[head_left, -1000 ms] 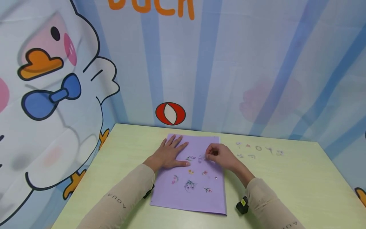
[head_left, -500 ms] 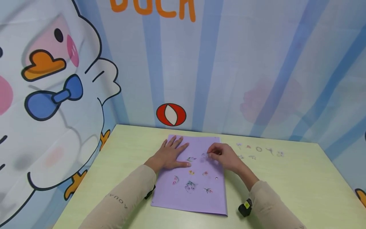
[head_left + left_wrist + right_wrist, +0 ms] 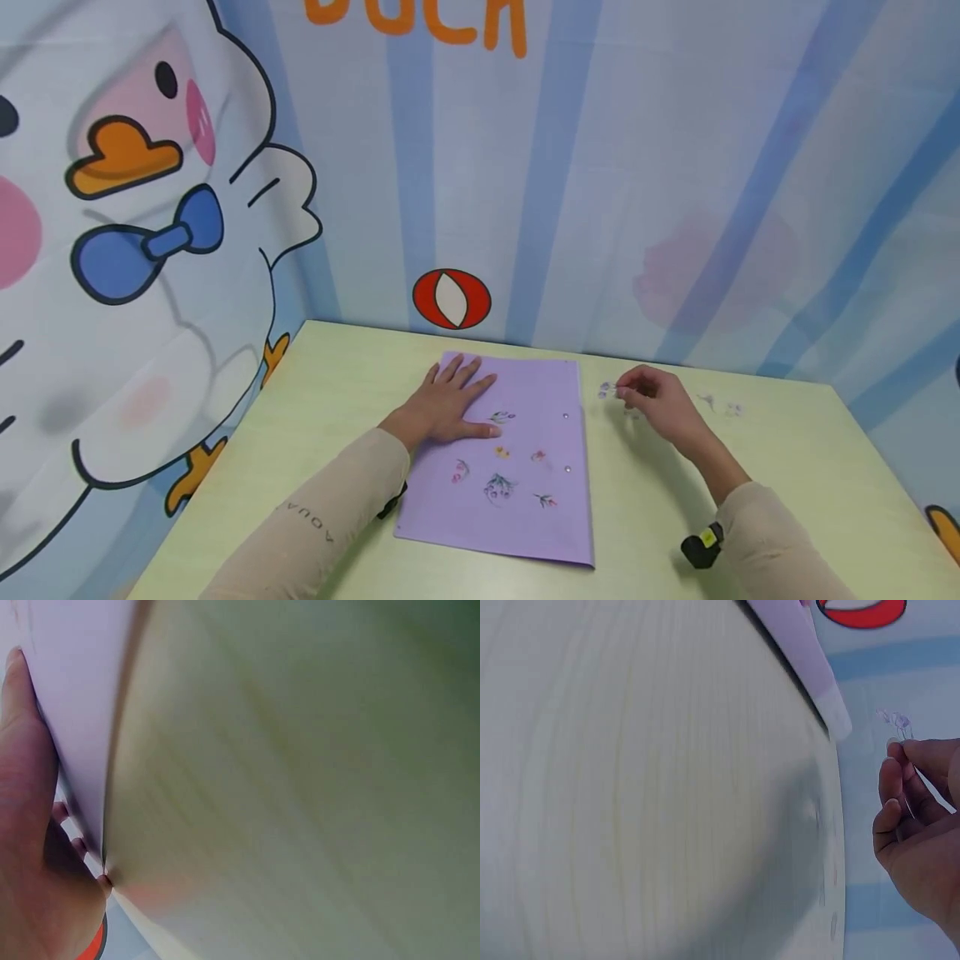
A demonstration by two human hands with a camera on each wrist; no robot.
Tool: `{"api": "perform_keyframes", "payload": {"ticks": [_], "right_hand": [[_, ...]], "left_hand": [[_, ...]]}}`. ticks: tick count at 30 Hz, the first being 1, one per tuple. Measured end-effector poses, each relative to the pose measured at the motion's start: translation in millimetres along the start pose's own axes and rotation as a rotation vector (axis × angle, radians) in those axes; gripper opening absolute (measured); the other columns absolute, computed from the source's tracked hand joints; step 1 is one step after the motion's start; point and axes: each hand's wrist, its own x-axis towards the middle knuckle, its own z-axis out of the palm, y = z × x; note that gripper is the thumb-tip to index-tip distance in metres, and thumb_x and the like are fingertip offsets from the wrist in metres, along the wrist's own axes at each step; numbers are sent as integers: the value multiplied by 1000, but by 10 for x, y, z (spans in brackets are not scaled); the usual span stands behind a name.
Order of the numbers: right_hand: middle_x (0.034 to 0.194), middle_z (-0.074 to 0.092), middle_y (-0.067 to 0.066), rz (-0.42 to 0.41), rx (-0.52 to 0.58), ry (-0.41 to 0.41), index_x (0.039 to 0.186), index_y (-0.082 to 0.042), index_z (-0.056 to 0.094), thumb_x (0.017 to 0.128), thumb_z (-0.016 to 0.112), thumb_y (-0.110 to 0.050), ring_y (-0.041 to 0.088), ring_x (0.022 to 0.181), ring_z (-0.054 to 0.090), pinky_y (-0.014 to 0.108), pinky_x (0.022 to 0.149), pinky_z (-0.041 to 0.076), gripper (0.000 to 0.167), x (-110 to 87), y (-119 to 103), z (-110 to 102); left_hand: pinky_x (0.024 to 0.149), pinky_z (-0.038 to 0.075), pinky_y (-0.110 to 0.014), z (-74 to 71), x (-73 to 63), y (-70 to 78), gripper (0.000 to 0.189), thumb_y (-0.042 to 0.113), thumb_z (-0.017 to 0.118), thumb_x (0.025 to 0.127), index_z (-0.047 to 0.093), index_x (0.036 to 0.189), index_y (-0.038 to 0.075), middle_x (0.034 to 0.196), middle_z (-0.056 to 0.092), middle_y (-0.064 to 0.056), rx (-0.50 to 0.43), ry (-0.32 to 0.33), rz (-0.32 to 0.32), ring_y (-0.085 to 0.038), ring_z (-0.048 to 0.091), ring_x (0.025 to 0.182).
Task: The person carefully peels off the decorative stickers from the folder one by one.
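My left hand (image 3: 448, 406) lies with spread fingers on the purple sheet (image 3: 517, 533), near its upper left edge; in the left wrist view the thumb side of that hand (image 3: 30, 772) shows at the sheet's edge. Between thumb and fingertips my right hand (image 3: 667, 408) pinches a small clear sticker with purple flowers (image 3: 606, 389), above the table right of the sheet. The right wrist view shows this flower sticker (image 3: 898, 720) standing up from the fingertips. Several flower stickers are on the sheet, among them a green and purple bunch (image 3: 498, 488) and a yellow one (image 3: 502, 452).
On the pale table (image 3: 750, 483), more small stickers lie at the back right, including a pale purple flower (image 3: 734, 409). The right hand covers part of that group. A printed duck cloth (image 3: 600, 167) hangs behind the table.
My right hand has lifted the purple flower sticker off the sheet and carried it right, over the table. A small round dot now shows on the sheet's right side. The left hand stays put.
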Motion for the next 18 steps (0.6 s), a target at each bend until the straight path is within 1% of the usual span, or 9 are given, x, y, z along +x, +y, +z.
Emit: {"api": "perform_keyframes", "payload": {"ticks": [4,9,12,18], "right_hand": [[110,72,21,46,-8,14,119,3,68,107,66,-15,31,92,68,36,75,56,22,-73,131,-212],[114,72,21,109,-47,28,124,3,66,109,63,-21,31,97,68,37,76,57,28,-151,279,-426],[115,71,22,143,-58,40,126,3,66,110,62,-23,31,97,68,37,75,57,31,-193,344,-530],[115,73,16,184,-58,74,131,4,64,110,61,-26,22,96,68,34,76,56,37,-264,475,-722]], "left_hand": [[127,12,-66,6,4,-11,99,83,50,93,25,171,26,178,14,-10,4,1,2,-39,6,163],[127,13,-66,0,-2,-16,99,83,50,93,24,171,26,178,14,-11,8,-3,4,-40,7,163],[127,13,-66,-13,-4,-15,99,82,50,93,25,171,26,178,14,-11,6,-2,5,-40,7,163],[127,13,-66,-12,1,-20,99,83,49,93,25,171,26,178,14,-11,1,-1,6,-39,7,163]]}}
